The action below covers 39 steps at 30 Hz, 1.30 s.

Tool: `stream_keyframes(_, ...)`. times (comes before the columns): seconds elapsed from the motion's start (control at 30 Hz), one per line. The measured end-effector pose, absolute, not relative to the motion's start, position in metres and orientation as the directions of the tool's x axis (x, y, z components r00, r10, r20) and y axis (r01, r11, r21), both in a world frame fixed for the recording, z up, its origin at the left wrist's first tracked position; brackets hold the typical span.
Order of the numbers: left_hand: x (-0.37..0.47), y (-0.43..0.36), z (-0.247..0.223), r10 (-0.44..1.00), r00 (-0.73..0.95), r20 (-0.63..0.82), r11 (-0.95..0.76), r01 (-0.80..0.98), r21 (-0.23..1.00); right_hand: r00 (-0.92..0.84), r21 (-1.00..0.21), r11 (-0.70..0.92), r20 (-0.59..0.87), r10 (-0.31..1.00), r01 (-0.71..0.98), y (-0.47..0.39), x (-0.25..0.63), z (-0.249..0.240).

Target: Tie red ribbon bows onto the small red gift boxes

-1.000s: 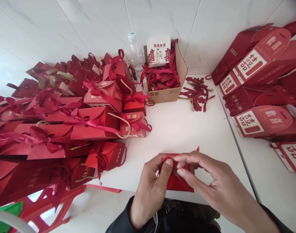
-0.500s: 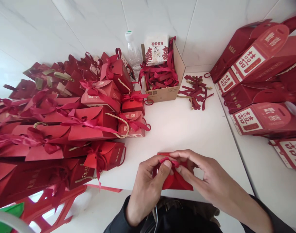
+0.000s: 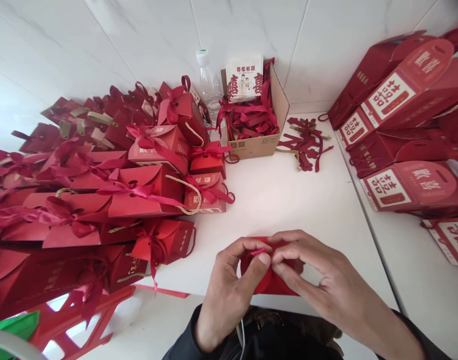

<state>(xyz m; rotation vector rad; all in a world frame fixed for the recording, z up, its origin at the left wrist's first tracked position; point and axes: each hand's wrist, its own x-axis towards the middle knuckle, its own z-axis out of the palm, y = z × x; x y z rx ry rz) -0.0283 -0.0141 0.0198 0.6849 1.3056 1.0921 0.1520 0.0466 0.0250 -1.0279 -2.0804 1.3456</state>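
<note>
A small red gift box (image 3: 276, 286) stands at the table's front edge, partly covered by both hands. My left hand (image 3: 238, 277) pinches a crimson ribbon (image 3: 258, 251) between thumb and forefinger over the top of the box. Close against it, my right hand (image 3: 307, 265) has its thumb and fingertips drawn together at the same ribbon. How the ribbon runs between the fingertips is hidden.
Rows of red gift boxes with ribbon bows (image 3: 138, 190) fill the left side. A cardboard box (image 3: 255, 148) of ribbons stands at the back beside a plastic bottle (image 3: 209, 90). Loose dark red straps (image 3: 306, 142) lie right of it. Larger red boxes (image 3: 405, 185) line the right.
Both hands stay over the box, with the fingertips shifted slightly. Less of the ribbon shows between them now. The whole view has moved a little.
</note>
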Motion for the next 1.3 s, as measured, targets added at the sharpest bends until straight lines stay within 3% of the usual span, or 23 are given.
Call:
stream_keyframes(0.17,-0.028,-0.015,0.02,0.898,-0.071,-0.435,0.408,-0.24,0.881,-0.616,-0.877,0.119,-0.224,0.755,0.465,0.046,0.149,0.028)
stream_keyframes(0.3,-0.027,-0.016,0.019,0.923,-0.133,-0.362,0.357,-0.059,0.932,-0.546,-0.831,0.141,-0.217,0.809,0.539,0.044,0.15,0.023)
stream_keyframes(0.5,-0.021,-0.023,0.008,0.975,-0.217,-0.051,0.106,0.252,0.962,-0.569,-0.884,0.018,-0.284,0.772,0.467,0.044,0.153,0.02)
stream_keyframes(0.6,-0.018,-0.026,0.002,0.974,-0.203,0.102,-0.02,0.372,0.928,-0.616,-0.908,-0.005,-0.288,0.733,0.42,0.045,0.15,0.021)
stream_keyframes(0.77,-0.016,-0.028,-0.008,0.922,-0.165,0.351,-0.211,0.548,0.81,-0.584,-0.878,-0.025,-0.339,0.738,0.478,0.046,0.149,0.023)
stream_keyframes(1.07,-0.013,-0.03,-0.024,0.81,-0.129,0.572,-0.376,0.635,0.675,-0.571,-0.875,-0.156,-0.425,0.702,0.459,0.047,0.149,0.024)
stream_keyframes(1.3,-0.017,-0.034,-0.024,0.822,-0.12,0.557,-0.352,0.662,0.662,-0.549,-0.854,-0.13,-0.433,0.716,0.504,0.045,0.152,0.03)
